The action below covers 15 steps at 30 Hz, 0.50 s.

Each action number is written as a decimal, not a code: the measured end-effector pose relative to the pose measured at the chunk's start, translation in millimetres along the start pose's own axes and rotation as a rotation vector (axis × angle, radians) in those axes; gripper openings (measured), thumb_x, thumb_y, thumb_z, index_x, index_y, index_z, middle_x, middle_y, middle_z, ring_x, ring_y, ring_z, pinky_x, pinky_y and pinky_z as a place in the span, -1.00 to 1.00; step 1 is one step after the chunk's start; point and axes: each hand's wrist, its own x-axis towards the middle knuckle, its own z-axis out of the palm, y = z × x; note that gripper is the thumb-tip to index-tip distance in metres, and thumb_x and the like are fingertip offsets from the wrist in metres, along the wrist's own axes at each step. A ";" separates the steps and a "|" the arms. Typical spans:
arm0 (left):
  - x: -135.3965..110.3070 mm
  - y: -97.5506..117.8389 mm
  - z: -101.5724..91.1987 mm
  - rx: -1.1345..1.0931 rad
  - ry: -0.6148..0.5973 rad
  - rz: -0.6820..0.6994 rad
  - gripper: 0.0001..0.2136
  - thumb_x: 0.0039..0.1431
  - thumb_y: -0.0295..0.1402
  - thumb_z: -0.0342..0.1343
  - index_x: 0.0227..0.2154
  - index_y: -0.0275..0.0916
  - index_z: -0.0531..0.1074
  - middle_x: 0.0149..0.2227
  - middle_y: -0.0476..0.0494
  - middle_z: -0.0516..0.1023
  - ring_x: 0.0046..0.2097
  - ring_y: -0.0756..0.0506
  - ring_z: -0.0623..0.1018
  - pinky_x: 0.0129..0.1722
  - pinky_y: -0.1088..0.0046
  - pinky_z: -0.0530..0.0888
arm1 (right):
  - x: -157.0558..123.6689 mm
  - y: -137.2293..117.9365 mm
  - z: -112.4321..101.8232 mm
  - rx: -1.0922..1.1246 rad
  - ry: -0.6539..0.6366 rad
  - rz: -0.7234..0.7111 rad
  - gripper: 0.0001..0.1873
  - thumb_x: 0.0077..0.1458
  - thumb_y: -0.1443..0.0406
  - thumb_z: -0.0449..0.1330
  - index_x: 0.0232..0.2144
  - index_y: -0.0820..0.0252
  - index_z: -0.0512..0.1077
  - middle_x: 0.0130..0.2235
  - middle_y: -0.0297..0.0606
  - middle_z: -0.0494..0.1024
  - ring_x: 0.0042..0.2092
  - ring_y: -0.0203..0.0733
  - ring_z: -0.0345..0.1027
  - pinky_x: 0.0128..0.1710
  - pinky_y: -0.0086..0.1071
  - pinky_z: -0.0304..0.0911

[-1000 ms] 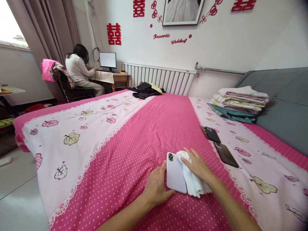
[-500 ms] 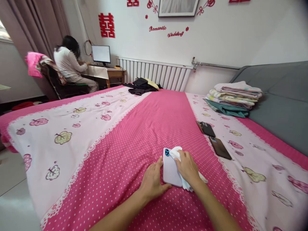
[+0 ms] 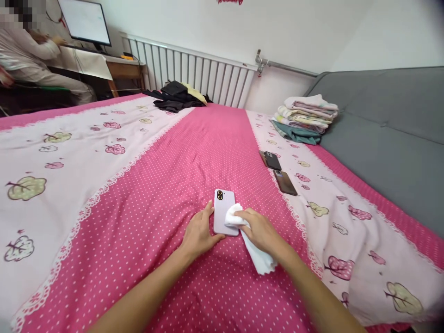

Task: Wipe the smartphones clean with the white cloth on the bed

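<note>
A pale lilac smartphone [image 3: 222,215] lies back side up on the pink dotted bedspread [image 3: 211,152], its two camera lenses at the upper left corner. My left hand [image 3: 199,231] holds it at the edges, fingers along the left side and thumb by the bottom. Pinched in my right hand [image 3: 258,229] is a white cloth [image 3: 258,256], bunched against the lower right of the phone's back. The rest of the cloth trails down onto the bedspread.
Two dark phones [image 3: 285,183] lie to the right. Folded fabrics [image 3: 307,115] are stacked by the grey headboard [image 3: 388,120]. Black clothing [image 3: 175,96] lies at the far edge, near a white radiator [image 3: 194,64]. A person [image 3: 38,60] sits at a desk with a monitor [image 3: 85,23].
My right hand has moved the cloth from beside the lenses down to the phone's lower part. More of the cloth now hangs below the hand. The camera view has tilted down.
</note>
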 end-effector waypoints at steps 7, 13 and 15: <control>0.2 2.9 -0.5 -0.002 -0.009 -0.014 -0.10 -0.10 -0.19 0.29 0.25 -0.22 -0.09 0.11 -0.31 0.42 0.14 -0.33 0.39 0.11 0.02 0.33 | -31.8 -16.0 -41.4 0.183 -0.279 -0.123 -0.72 0.11 0.36 0.12 -0.13 0.03 0.49 -0.12 -0.32 0.54 -0.09 -0.15 0.40 -0.07 -0.31 0.24; 0.9 1.4 -1.1 0.004 0.001 -0.014 -0.06 -0.13 -0.21 0.31 0.26 -0.23 -0.12 0.10 -0.33 0.43 0.12 -0.33 0.41 0.08 0.00 0.35 | 15.3 -11.9 -60.3 0.078 0.120 -0.021 -0.57 0.16 0.31 0.08 0.10 0.13 0.33 0.10 -0.18 0.41 0.12 -0.08 0.27 0.11 -0.19 0.14; 1.5 1.0 -1.5 0.004 0.001 -0.012 -0.05 -0.13 -0.22 0.30 0.26 -0.23 -0.13 0.10 -0.34 0.43 0.13 -0.33 0.41 0.08 0.00 0.35 | 43.9 -11.6 -55.9 -0.004 0.178 0.054 -0.55 0.16 0.35 0.08 0.11 0.16 0.32 0.12 -0.16 0.40 0.14 -0.09 0.25 0.11 -0.23 0.15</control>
